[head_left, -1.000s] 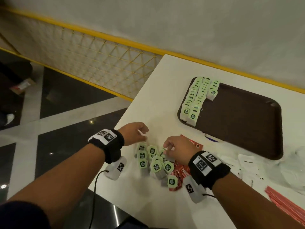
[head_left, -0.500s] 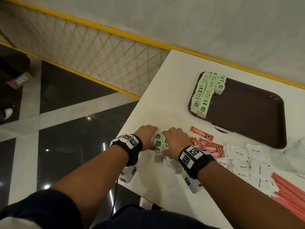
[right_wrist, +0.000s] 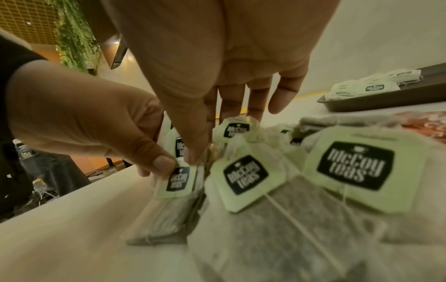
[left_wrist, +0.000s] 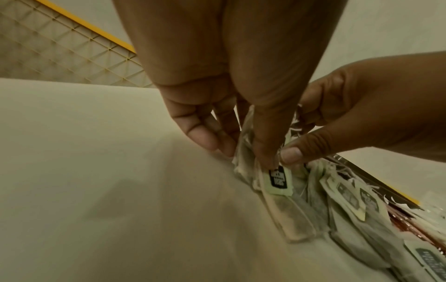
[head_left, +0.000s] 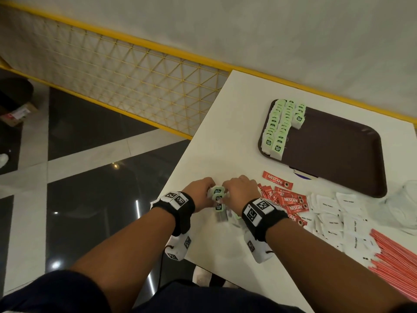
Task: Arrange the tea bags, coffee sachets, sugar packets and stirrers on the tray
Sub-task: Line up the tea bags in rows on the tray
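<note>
Tea bags (right_wrist: 277,238): porous fibrous paper, matt card tags. Tray (head_left: 334,154): brown textured plastic. Table (head_left: 225,132): smooth, matt.

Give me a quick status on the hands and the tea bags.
Left hand and right hand both pinch a bunch of tea bags on the table. Three rows already on the tray. Coffee sachets beside, nothing blocking.

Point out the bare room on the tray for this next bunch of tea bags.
The tray is bare right of the tea bag rows, across to its far rim. Its left end is crowded, as is the table below it with sachets.
</note>
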A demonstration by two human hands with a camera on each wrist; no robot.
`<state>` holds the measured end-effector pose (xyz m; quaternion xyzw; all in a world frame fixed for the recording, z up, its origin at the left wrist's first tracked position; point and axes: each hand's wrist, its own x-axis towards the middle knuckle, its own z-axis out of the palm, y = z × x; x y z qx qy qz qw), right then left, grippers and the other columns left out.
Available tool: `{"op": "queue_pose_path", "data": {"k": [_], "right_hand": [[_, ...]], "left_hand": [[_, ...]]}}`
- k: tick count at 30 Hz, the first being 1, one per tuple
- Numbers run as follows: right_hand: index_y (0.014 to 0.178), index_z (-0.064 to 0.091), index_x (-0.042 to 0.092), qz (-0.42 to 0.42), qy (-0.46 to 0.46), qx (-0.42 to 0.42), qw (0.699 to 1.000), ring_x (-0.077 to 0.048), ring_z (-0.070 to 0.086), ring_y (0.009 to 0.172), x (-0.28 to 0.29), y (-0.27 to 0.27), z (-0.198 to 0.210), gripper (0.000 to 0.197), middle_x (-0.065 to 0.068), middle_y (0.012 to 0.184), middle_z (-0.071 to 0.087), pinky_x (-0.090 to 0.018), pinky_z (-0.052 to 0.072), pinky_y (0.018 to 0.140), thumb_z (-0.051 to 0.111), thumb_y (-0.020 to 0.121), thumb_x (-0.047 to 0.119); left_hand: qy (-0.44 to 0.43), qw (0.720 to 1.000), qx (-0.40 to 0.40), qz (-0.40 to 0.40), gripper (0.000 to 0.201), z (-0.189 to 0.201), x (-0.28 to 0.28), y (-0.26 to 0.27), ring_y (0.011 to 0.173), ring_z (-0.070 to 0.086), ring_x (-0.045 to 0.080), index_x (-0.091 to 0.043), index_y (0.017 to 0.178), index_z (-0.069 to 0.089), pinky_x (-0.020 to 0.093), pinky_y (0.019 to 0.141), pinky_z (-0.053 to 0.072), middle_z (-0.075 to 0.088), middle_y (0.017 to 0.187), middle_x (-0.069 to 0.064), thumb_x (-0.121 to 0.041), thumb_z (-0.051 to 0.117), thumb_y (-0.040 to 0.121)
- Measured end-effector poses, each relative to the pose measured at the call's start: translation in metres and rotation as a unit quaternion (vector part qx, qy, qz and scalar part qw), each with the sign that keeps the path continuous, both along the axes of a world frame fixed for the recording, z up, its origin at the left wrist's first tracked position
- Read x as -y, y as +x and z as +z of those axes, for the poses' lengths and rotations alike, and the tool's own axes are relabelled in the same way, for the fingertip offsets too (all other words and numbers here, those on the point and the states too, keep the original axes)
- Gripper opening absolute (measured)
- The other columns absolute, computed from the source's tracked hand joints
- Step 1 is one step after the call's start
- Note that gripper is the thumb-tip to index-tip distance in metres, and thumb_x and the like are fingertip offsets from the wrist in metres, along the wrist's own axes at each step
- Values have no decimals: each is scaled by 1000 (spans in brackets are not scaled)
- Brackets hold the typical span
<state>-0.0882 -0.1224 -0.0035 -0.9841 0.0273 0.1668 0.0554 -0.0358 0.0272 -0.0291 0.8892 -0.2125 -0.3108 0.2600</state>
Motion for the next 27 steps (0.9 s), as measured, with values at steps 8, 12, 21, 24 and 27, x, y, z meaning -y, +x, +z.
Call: {"op": "queue_pose_path", "data": {"k": [8, 12, 21, 24, 27], "right_hand": [[116, 59, 33, -90, 140, 86, 982, -19, 47, 113, 11, -1, 22, 33, 5, 117, 57, -37, 40, 94, 64, 85, 43], [108, 63, 26, -175, 294, 79, 936, -11, 58, 95, 29, -4, 39, 25, 9, 104, 63, -26, 45, 80, 67, 86, 36], [91, 65, 17, -313, 378, 170, 855, -22, 65, 83, 81, -5, 56, 8, -6, 84, 69, -35, 56, 77, 68, 83, 16], [92, 66, 19, -359, 385, 192, 828, -21, 68, 82, 109, -5, 55, 9, -6, 85, 71, -28, 56, 66, 69, 84, 18], [88, 67, 22, -390, 367, 186, 824, -15, 68, 75, 142, 0, 52, 8, -4, 84, 72, -27, 54, 66, 71, 82, 26]], "left_hand": [[-121, 990, -40, 59, 33, 20, -7, 17, 90, 66, 20, -16, 108, 59, 36, 84, 55, 67, 102, -1, -23, 78, 81], [-214, 965, -115, 93, 32, 39, 7, 34, 99, 68, 28, -9, 116, 59, 41, 87, 58, 68, 109, 11, -12, 71, 86], [-352, 878, -303, 116, 27, 68, 97, 47, 105, 64, 31, -5, 120, 56, 42, 94, 54, 65, 122, 20, 3, 48, 96], [-366, 857, -337, 130, 35, 71, 131, 48, 118, 60, 34, -6, 132, 50, 47, 101, 49, 62, 129, 18, 0, 45, 98], [-368, 858, -336, 125, 36, 75, 164, 53, 119, 60, 33, -13, 132, 51, 48, 101, 49, 63, 129, 15, -2, 46, 99]]}}
